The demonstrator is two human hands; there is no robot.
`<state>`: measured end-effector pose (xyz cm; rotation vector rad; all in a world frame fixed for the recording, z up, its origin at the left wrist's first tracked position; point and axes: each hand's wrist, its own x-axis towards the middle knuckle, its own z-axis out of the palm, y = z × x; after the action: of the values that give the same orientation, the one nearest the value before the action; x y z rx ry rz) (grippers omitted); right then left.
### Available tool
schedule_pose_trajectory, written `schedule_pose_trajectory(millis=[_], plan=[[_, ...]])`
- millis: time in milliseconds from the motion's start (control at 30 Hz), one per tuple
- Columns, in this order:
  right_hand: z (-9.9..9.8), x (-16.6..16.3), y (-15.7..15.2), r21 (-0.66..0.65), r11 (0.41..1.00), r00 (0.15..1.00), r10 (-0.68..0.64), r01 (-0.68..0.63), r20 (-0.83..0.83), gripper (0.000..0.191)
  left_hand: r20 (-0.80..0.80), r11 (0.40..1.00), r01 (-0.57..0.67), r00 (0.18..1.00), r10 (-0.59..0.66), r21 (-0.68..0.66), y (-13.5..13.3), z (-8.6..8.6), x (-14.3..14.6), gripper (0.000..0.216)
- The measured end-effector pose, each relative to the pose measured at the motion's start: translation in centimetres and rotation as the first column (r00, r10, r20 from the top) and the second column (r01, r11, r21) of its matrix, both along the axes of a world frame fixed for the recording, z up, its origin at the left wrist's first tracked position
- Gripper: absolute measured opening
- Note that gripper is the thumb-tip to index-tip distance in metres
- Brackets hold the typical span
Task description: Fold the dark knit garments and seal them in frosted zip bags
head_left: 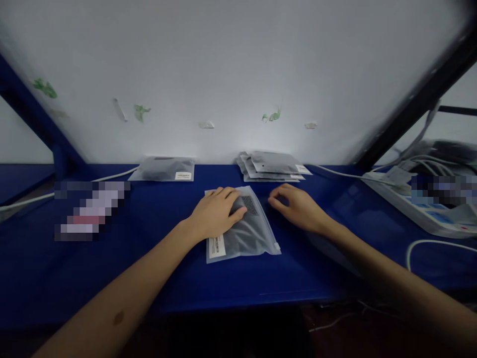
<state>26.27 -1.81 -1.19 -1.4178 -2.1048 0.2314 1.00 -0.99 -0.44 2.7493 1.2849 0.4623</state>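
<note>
A frosted zip bag (249,238) lies flat on the blue table, with a white label at its lower left and a slider at its lower right corner. My left hand (216,211) rests palm down on the bag's left part, fingers stretched out over it. Just right of the bag's zip edge, my right hand (298,206) is apart from it, thumb and forefinger curled together in a ring. Nothing can be seen in that pinch, though its far fingers are hidden.
Behind stand a stack of similar bags (276,166) and another bag (164,169), near the white wall (223,74). A blurred-out item (93,211) lies left. At right are a power strip (439,214) and cables (443,243). The blue table (208,293) ends at its front edge.
</note>
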Motion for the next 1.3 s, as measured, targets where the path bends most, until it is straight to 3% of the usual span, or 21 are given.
schedule_pose_trajectory(millis=[100, 200, 333, 600, 733, 1033, 1200, 1300], plan=[[-0.8, -0.4, 4.0, 0.052, 0.998, 0.995, 0.035, -0.040, 0.093, 0.016, 0.027, 0.999, -0.035, 0.999, 0.036, -0.037, 0.3, 0.2, -0.6, 0.050], [-1.7, -0.7, 5.2, 0.079, 0.996, 0.994, 0.025, -0.033, 0.103, 0.014, 0.061, 0.995, -0.048, 0.997, 0.053, -0.085, 0.2, 0.1, -0.9, 0.053], [-2.1, -0.5, 3.9, 0.049, 0.997, 0.998, 0.062, -0.062, 0.001, 0.014, 0.048, 0.991, -0.043, 0.998, 0.049, -0.126, -0.5, -0.1, -0.6, 0.066], [-1.1, -1.0, 2.5, 0.024, 0.978, 0.972, 0.209, -0.207, -0.112, 0.016, -0.001, 0.982, -0.072, 0.997, 0.073, -0.172, -1.1, 0.3, -0.1, 0.075], [-1.0, -1.7, 2.3, 0.022, 0.982, 0.961, 0.189, -0.188, -0.200, 0.021, -0.007, 0.985, -0.079, 0.997, 0.079, -0.155, -1.3, 0.4, 0.0, 0.073], [-0.8, -3.3, 1.3, -0.127, 0.988, 0.983, 0.065, -0.088, -0.171, 0.033, 0.005, 0.992, -0.062, 0.998, 0.063, -0.109, -1.7, 0.3, 0.5, 0.070], [-0.4, -4.1, 0.5, -0.106, 0.983, 0.986, 0.139, -0.148, -0.090, 0.027, 0.015, 0.995, -0.039, 0.999, 0.041, -0.096, -1.7, 0.1, 0.7, 0.067], [-0.2, -3.4, 0.8, -0.104, 0.992, 0.997, 0.066, -0.069, -0.032, 0.028, -0.009, 0.995, -0.064, 0.998, 0.063, -0.082, -1.7, -0.1, 0.9, 0.069]])
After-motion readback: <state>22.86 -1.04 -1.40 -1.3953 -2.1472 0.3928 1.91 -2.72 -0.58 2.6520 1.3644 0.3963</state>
